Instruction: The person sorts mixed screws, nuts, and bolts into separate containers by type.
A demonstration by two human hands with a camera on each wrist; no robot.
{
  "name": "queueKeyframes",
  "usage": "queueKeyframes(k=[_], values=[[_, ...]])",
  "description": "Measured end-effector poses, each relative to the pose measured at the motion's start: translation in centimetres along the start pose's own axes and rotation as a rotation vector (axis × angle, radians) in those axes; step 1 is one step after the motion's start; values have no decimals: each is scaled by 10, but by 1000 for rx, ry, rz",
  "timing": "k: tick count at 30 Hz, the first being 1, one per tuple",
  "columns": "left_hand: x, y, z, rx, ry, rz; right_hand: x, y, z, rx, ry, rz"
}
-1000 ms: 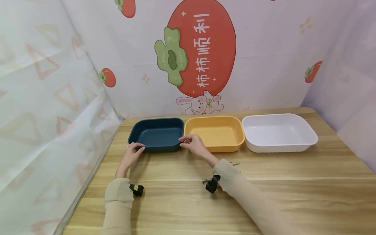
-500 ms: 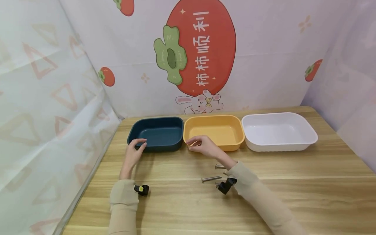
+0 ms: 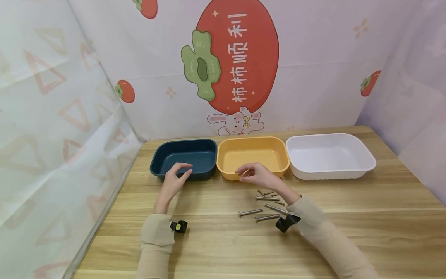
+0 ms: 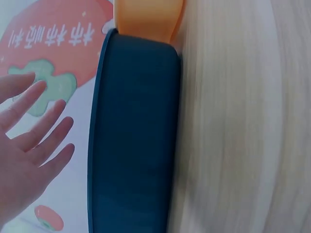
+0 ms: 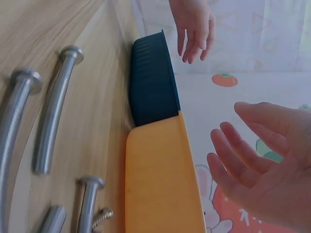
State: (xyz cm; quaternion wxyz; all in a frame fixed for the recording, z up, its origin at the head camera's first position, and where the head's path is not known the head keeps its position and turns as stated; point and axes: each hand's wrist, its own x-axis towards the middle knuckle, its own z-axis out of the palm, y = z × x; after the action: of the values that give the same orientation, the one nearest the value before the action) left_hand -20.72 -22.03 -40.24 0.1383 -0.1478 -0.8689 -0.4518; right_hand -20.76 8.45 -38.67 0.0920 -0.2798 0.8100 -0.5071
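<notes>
The dark blue tray point(image 3: 203, 159) and the yellow tray point(image 3: 252, 155) stand side by side at the back of the table. My left hand point(image 3: 173, 184) hovers at the blue tray's front rim, fingers loosely bent, nothing in it. In front of the yellow tray, my right hand point(image 3: 259, 176) is raised with thumb and fingers apart, also holding nothing. Between the right forearm and the trays lie several long metal bolts point(image 3: 251, 212) and several small screws point(image 3: 268, 193). The right wrist view shows flat-headed bolts point(image 5: 56, 111) up close, beside the yellow tray's wall point(image 5: 160, 179).
A white tray point(image 3: 331, 155) stands to the right of the yellow one, in the same row. The wooden table point(image 3: 216, 244) meets a printed cloth backdrop point(image 3: 153, 108) behind the trays, with more cloth at both sides.
Both hands have moved to the right. The left has left the blue tray's left corner, and the right has left the gap between the blue and yellow trays. More bolts and screws show.
</notes>
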Motion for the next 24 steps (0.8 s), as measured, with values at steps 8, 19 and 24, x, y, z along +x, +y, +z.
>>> queueKeyframes(k=[8, 19, 24], values=[[5, 15, 20, 1, -61, 72, -19, 7, -16, -30, -34, -2], [9, 31, 45, 49, -149, 142, -44, 18, -30, -112, -60, -13], [12, 35, 56, 62, -182, 170, -57, 21, -32, -127, -103, 2]])
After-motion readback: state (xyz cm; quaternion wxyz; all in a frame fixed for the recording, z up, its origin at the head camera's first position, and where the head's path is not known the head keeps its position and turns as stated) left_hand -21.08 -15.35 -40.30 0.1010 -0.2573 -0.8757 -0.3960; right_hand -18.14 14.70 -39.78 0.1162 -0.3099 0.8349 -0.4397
